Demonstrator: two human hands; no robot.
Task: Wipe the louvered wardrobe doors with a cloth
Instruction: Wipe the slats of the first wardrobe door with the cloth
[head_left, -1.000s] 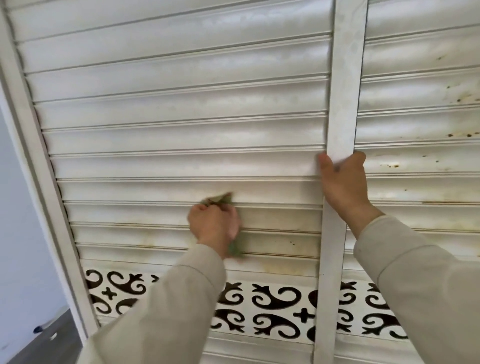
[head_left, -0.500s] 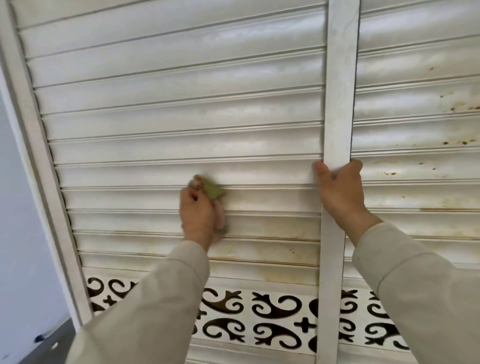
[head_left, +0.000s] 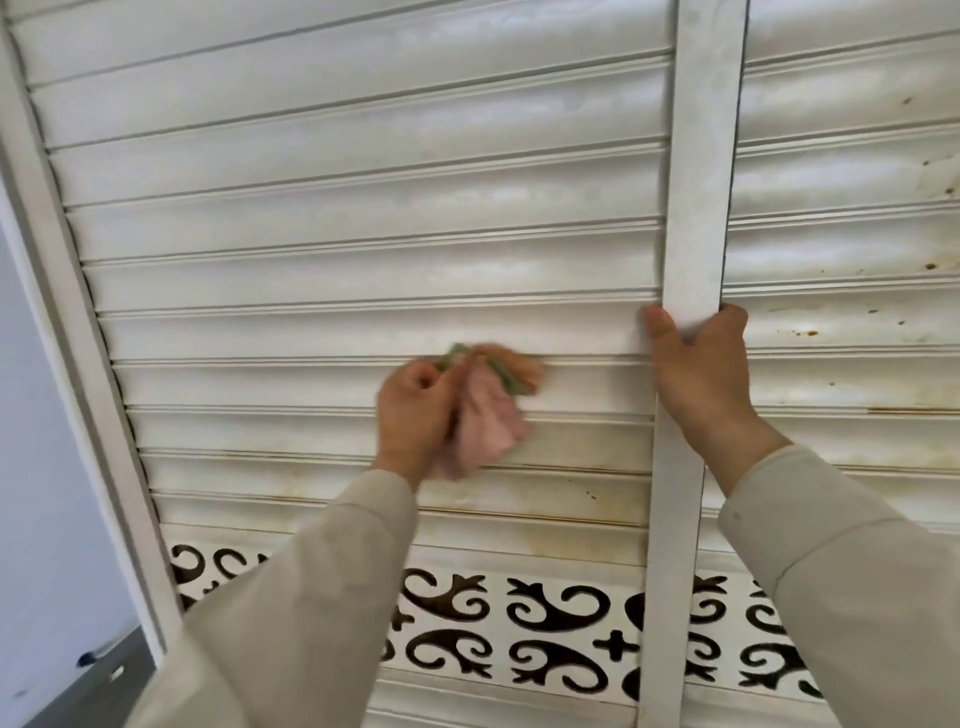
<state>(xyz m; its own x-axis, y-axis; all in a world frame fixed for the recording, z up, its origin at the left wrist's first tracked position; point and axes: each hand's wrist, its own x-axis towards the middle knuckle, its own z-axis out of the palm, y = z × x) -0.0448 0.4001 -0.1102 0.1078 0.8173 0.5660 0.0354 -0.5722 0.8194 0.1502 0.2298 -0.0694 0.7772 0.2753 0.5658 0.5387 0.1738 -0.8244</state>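
A bunched pink-and-green cloth (head_left: 488, 405) is lying against the slats of the left louvered door (head_left: 363, 270), low on the panel and blurred. The left hand (head_left: 415, 410) is gripping it with curled fingers. The right hand (head_left: 696, 374) is clasping the white vertical stile (head_left: 698, 156) between the doors, thumb left, fingers wrapping right. A scrollwork band (head_left: 561, 634) is running beneath the slats.

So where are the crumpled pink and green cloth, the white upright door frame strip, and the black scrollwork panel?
Crumpled pink and green cloth (head_left: 491, 410): head view, pink middle fold.
White upright door frame strip (head_left: 701, 171): head view, bare face above the hand.
Black scrollwork panel (head_left: 558, 639): head view, a black curl.
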